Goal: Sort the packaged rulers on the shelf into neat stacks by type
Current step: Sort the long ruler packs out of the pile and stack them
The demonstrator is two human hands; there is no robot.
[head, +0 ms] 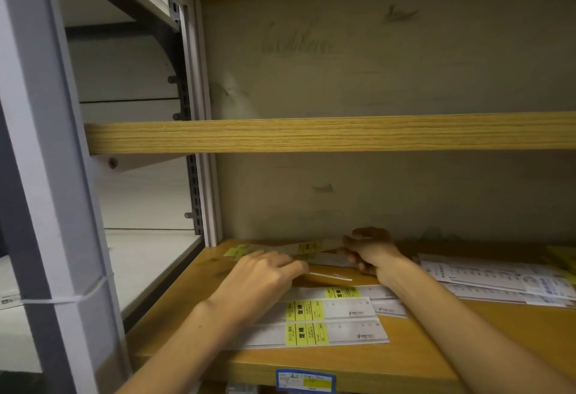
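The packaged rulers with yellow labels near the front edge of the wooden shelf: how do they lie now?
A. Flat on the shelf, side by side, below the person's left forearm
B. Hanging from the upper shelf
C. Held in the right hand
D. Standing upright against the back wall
A: the packaged rulers with yellow labels lie flat on the wooden shelf, partly under the left forearm; the right hand grips other packages farther back.

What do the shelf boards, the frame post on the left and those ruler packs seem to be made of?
Shelf board: wood or wood-look laminate, matt, with grain lines along its edge.
Frame post: probably painted metal, smooth pale grey.
Packaged rulers: apparently clear plastic over white printed scales, with yellow paper labels; faint sheen. Which plastic, I cannot tell.
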